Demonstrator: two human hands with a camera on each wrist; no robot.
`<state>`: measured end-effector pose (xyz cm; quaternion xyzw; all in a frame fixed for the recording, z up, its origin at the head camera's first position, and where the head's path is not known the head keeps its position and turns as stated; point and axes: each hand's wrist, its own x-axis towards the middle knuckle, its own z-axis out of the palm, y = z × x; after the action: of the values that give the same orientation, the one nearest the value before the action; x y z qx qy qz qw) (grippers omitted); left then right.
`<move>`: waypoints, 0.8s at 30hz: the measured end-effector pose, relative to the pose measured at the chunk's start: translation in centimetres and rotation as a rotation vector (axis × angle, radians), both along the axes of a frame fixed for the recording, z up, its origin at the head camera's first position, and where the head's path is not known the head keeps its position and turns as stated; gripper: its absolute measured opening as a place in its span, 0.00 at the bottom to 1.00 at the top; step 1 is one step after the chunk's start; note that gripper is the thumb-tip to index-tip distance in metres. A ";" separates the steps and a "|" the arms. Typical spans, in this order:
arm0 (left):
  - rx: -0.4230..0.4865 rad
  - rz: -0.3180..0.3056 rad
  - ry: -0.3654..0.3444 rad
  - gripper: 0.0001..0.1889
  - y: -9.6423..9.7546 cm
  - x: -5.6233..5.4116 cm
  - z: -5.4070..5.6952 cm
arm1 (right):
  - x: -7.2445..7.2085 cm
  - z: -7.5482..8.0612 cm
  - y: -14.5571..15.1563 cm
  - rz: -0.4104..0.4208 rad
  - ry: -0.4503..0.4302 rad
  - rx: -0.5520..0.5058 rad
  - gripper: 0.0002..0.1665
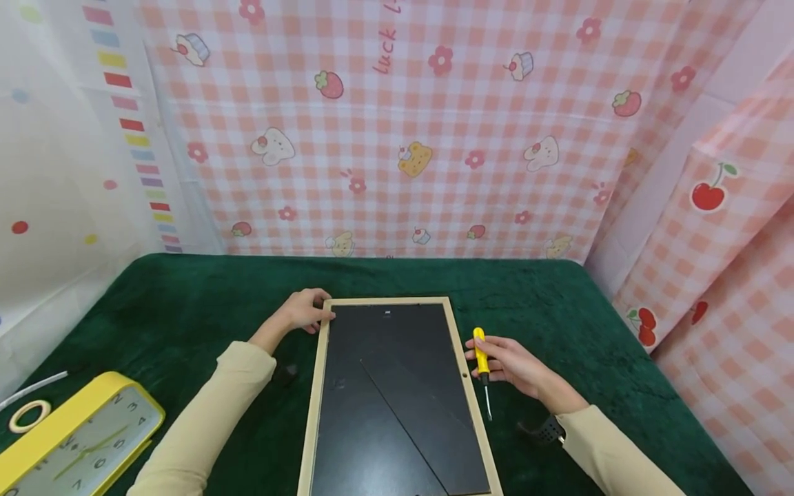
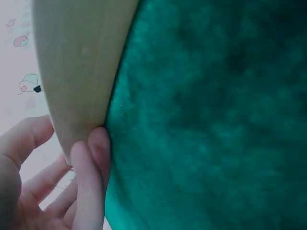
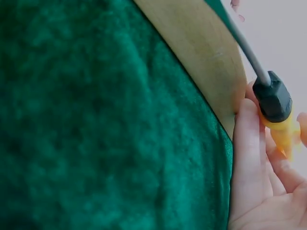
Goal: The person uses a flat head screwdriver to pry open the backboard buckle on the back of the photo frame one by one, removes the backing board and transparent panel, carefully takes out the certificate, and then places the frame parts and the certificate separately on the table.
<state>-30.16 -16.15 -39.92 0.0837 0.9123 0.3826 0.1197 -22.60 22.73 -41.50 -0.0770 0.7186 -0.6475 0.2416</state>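
Pale-wood, black-backed rectangular frame (image 1: 397, 396) looks stiff, best edge-held between our hands: left hand (image 1: 304, 311) gripping its corner, right hand (image 1: 515, 365) grasping yellow-handled screwdriver (image 1: 481, 359).

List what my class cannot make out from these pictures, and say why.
- Head view: most of the wooden frame's near rail, cut off by the lower edge.
- Head view: the dark panel's underside, hidden by the panel itself.
- Head view: the white mark, too small to read.
- Screwdriver's tip shape: too small in the head view, cut off by the right wrist view's top edge.
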 end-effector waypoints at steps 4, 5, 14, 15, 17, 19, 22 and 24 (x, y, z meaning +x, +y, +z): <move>0.004 0.038 0.020 0.17 -0.5 0.3 0.1 | -0.1 -0.3 -0.4 0.017 -0.002 -0.006 0.32; 0.000 0.046 0.024 0.17 -0.7 0.4 0.1 | -0.1 -0.3 -0.4 0.023 0.000 -0.009 0.31; -0.027 0.197 0.026 0.18 -3.5 1.2 0.4 | 0.6 0.2 -0.7 0.045 0.002 0.028 0.32; -0.031 0.215 0.028 0.18 -3.8 1.4 0.4 | 0.8 0.2 -0.5 0.048 0.000 0.038 0.31; -0.043 0.240 0.037 0.18 -4.4 1.6 0.4 | 1.3 0.3 -0.1 0.061 -0.008 0.056 0.30; -0.056 0.264 0.044 0.17 -4.9 1.9 0.4 | 1.7 0.3 0.2 0.069 -0.025 0.071 0.29; -0.085 0.294 0.063 0.17 -5.6 2.2 0.4 | 2.2 0.2 0.6 0.081 -0.041 0.070 0.29; -0.094 0.306 0.070 0.17 -5.8 2.3 0.4 | 2.5 0.2 0.7 0.086 -0.044 0.063 0.29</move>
<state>-27.86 -21.99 -39.50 -0.0486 0.9348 0.3503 0.0320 -20.09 23.47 -41.34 -0.0857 0.7292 -0.6151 0.2873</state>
